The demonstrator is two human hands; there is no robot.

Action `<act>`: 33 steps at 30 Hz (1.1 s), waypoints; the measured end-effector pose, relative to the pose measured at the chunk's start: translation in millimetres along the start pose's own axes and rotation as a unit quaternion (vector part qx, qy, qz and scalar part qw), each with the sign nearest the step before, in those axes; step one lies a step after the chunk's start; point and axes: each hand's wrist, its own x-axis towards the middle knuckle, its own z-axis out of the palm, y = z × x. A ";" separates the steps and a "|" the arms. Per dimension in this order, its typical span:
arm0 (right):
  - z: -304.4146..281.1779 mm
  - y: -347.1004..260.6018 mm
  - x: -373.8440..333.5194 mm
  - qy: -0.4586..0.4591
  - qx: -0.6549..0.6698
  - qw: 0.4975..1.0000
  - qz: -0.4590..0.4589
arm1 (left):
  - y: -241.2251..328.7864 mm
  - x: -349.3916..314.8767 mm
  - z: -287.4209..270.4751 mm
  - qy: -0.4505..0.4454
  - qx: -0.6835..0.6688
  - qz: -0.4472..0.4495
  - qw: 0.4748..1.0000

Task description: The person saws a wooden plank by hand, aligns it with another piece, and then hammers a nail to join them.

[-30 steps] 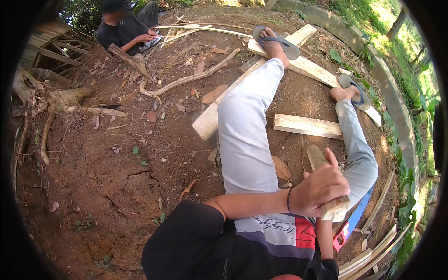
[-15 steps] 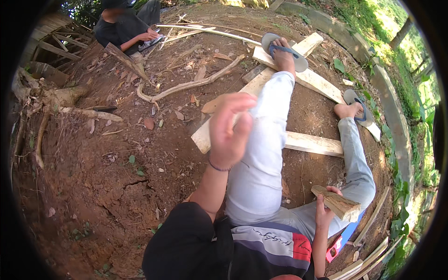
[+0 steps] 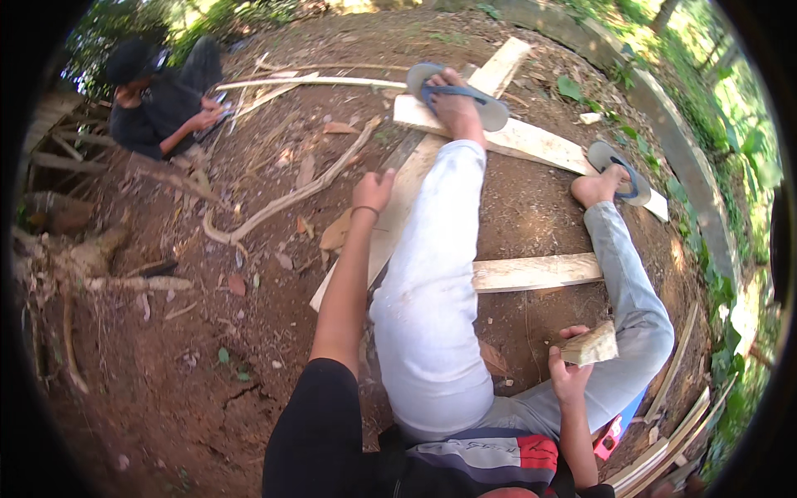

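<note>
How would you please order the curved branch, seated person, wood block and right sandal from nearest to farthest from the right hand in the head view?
1. Wood block, in the right hand
2. Right sandal, ahead
3. Curved branch, left side
4. Seated person, upper left

The left leg [image 3: 432, 332] hid part of the long board [image 3: 408, 195]; whether the left hand [image 3: 373, 192] touched it was undetermined. The wooden block [image 3: 593, 345] obscured part of the right hand [image 3: 570, 380]. Far left, the item [image 3: 221, 110] in the co-worker's hands [image 3: 202, 120] was too small to identify.
</note>
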 end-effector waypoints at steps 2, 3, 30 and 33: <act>8.0 -5.3 12.1 0.006 -0.069 0.997 -0.046 | -29.0 49.4 -2.5 -0.058 -0.074 -0.060 0.994; 12.1 -9.3 17.4 0.016 -0.107 0.993 -0.053 | -12.3 68.4 11.1 -0.075 -0.100 -0.074 0.989; -5.1 -6.8 8.0 0.071 -0.122 0.988 -0.065 | 24.8 22.7 -258.5 0.494 -0.010 0.094 0.864; -6.9 -5.4 11.5 0.096 -0.096 0.988 -0.075 | 74.3 -67.3 -319.3 0.596 0.182 0.270 0.734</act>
